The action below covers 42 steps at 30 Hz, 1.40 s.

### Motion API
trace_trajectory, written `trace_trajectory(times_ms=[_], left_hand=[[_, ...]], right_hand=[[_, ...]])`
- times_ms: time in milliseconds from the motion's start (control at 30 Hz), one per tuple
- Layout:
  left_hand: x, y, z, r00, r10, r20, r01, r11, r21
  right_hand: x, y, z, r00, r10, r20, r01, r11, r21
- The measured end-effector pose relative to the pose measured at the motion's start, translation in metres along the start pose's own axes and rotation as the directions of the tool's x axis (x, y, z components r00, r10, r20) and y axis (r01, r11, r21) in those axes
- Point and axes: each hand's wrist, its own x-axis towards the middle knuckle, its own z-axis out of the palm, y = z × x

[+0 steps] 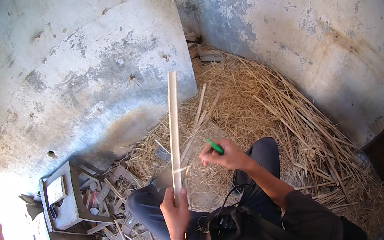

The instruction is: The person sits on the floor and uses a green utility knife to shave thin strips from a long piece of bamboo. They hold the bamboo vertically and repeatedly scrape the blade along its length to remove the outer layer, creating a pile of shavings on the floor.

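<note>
My left hand (174, 212) is closed round the lower end of a long, pale split bamboo strip (174, 127), which points up and away from me with its hollow side showing. In my right hand (227, 156), a tool with a green handle (214, 146) is gripped; its working end cannot be made out. The right hand is just to the right of the strip and apart from it. A thin pale sliver (180, 169) crosses the strip a little above my left hand, its curled end toward the right hand.
Shavings (242, 93) cover the floor ahead, with a pile of long thin strips (306, 128) along the right wall. At left lies a worn wooden stool (68, 201) on its side among scraps. My bent legs (148, 207) flank the work. Stained walls (111, 72) meet in the far corner.
</note>
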Motion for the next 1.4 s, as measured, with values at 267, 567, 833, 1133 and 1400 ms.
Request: trace_trajectory(times_ms=[267,567,833,1133,1400], left_hand=[[0.0,0.001,-0.01,0.995,-0.072,0.068,0.085,0.972,-0.218],[0.005,-0.001,-0.006,0.965,0.037,0.259,0.04,0.957,-0.288],[0.008,0.017,0.001,0.93,0.241,0.278,-0.253,0.968,0.006],[0.005,0.032,-0.011,0.927,0.265,0.266,-0.315,0.934,0.169],[0.018,0.01,-0.067,0.933,0.198,0.3,-0.297,0.895,0.333]], right_hand=[[-0.002,-0.005,-0.077,0.801,-0.139,-0.583,0.029,0.981,-0.194],[-0.006,-0.032,-0.043,0.902,-0.193,-0.386,-0.01,0.885,-0.465],[-0.003,-0.042,-0.002,0.972,0.017,-0.236,-0.011,0.999,0.031],[0.001,-0.04,-0.005,0.947,0.054,-0.316,-0.016,0.992,0.123],[0.002,-0.046,-0.052,0.894,-0.001,-0.448,0.09,0.98,0.178]])
